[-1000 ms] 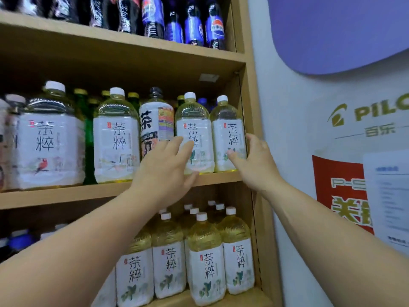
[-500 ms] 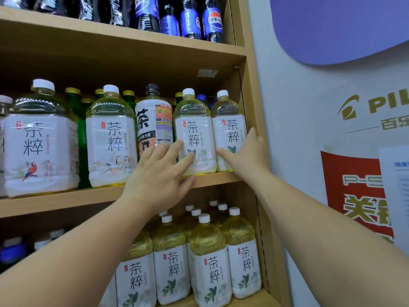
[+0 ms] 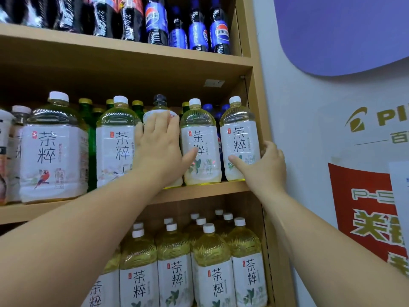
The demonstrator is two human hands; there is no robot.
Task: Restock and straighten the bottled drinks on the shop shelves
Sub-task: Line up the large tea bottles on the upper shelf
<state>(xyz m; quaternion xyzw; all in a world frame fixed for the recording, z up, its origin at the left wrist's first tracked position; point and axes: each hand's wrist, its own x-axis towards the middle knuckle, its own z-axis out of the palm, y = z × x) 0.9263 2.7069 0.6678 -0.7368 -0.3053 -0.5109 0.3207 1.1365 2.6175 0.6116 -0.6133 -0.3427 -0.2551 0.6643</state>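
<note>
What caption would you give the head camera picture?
Left hand presses the dark-capped bottle while right hand grips the end tea bottle.

Shelves point(image 3: 199, 191): we see pale wood, filling the frame's left.
Wall point(image 3: 298, 140): white, at right.
Panel point(image 3: 343, 29): purple, upper right.
Poster point(image 3: 363, 180): red, lower right.

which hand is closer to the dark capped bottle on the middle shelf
Left. The left hand lies on the front of the dark-capped bottle. The right hand is two bottles further right, holding the end tea bottle.
</note>
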